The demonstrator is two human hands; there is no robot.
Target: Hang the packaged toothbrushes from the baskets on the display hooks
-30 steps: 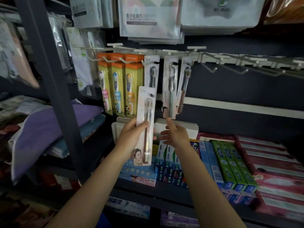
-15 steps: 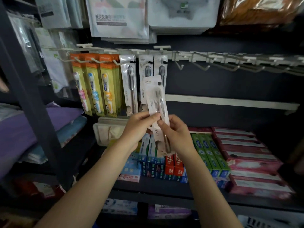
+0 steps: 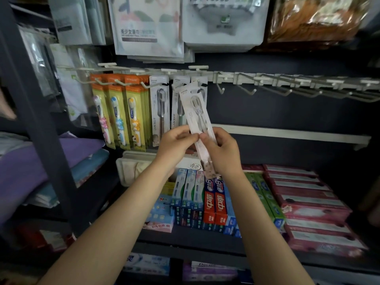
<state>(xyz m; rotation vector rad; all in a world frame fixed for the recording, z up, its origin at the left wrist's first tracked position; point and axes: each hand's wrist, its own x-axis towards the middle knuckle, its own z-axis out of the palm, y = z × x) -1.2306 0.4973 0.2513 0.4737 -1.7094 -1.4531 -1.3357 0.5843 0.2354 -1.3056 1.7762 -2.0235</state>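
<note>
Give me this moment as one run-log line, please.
left hand: pinches pack | right hand: grips pack | pack: tilted, unhung

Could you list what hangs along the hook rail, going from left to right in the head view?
Orange-topped children's toothbrush packs → white toothbrush packs already hung → the white pack held up by the left hand and right hand → bare hooks running to the right edge.

Toothpaste boxes (image 3: 214,202) stand packed in rows along the near shelf, pink cartons (image 3: 308,204) stacked to their right. Far left, folded purple and blue towels (image 3: 61,161) lie piled, and white packaged goods (image 3: 148,27) hang overhead.
</note>
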